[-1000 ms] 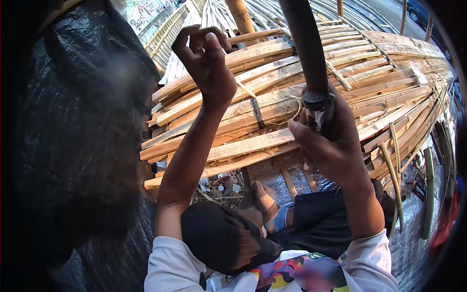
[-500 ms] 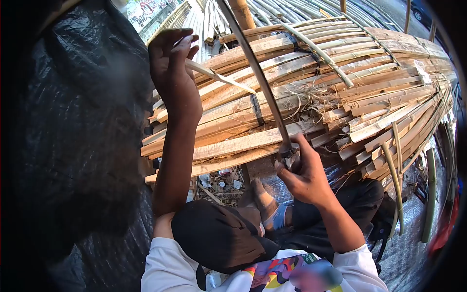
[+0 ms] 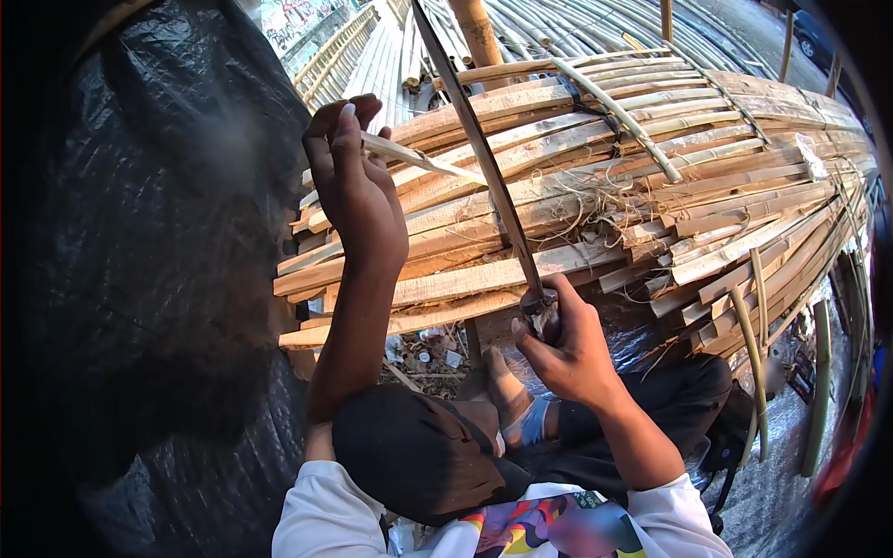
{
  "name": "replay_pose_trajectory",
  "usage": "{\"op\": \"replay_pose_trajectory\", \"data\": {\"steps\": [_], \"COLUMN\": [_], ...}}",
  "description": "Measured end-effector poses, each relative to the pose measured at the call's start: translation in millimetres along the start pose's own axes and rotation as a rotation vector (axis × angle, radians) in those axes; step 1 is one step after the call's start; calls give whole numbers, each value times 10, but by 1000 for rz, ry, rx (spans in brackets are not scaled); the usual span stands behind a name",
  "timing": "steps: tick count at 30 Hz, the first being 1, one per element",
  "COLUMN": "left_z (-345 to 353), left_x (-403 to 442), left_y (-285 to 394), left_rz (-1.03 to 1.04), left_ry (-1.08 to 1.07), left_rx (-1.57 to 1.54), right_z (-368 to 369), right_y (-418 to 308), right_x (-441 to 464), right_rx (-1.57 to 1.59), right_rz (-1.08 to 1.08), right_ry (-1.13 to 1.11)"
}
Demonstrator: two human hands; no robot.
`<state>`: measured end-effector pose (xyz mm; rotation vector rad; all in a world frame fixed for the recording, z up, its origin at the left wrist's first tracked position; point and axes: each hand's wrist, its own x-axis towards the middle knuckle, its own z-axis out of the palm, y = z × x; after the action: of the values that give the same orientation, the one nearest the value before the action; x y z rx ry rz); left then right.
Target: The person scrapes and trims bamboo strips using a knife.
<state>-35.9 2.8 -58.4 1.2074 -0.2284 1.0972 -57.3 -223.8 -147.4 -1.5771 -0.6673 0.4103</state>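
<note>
My left hand [image 3: 358,186] is raised on the left, its fingers closed around a pale bamboo strip [image 3: 419,158]. The strip's pointed end reaches right toward the machete's long narrow blade [image 3: 486,153]; whether they touch I cannot tell. My right hand [image 3: 569,349] grips the machete's handle [image 3: 541,316] in front of my knees, with the blade slanting up and to the left. Below and behind both hands lies a stack of split bamboo [image 3: 484,274].
Bamboo shavings [image 3: 581,195] lie on the stack. A black plastic sheet [image 3: 177,251] hangs on the left. Thin bamboo sticks [image 3: 819,391] stand at the right. Long poles [image 3: 567,28] fill the back, near an upright bamboo post [image 3: 476,37]. Litter [image 3: 428,358] lies by my foot.
My left hand has moved down and slightly right with the bamboo strip. My right hand and the machete have shifted slightly left and down. The view has also shifted a little.
</note>
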Motion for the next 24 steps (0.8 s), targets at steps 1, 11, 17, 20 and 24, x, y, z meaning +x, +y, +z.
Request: {"op": "replay_pose_trajectory", "data": {"steps": [1,11,17,20,24], "left_z": [24,104,202,213,195], "left_x": [-1,3,-32,-36,-33], "left_y": [3,-40,-89,-128,-104], "left_rz": [59,-49,8,76,148], "left_ry": [78,93,15,32,46], "left_rx": [150,157,273,293,299], "right_z": [7,182,-50,-16,-53], "right_y": [-32,-38,-543,-558,-121], "right_x": [1,95,176,218,373], "right_rx": [-4,-85,-69,138,-135], "right_rz": [3,-89,-337,-395,-118], "right_ry": [0,-47,51,78,-38]}}
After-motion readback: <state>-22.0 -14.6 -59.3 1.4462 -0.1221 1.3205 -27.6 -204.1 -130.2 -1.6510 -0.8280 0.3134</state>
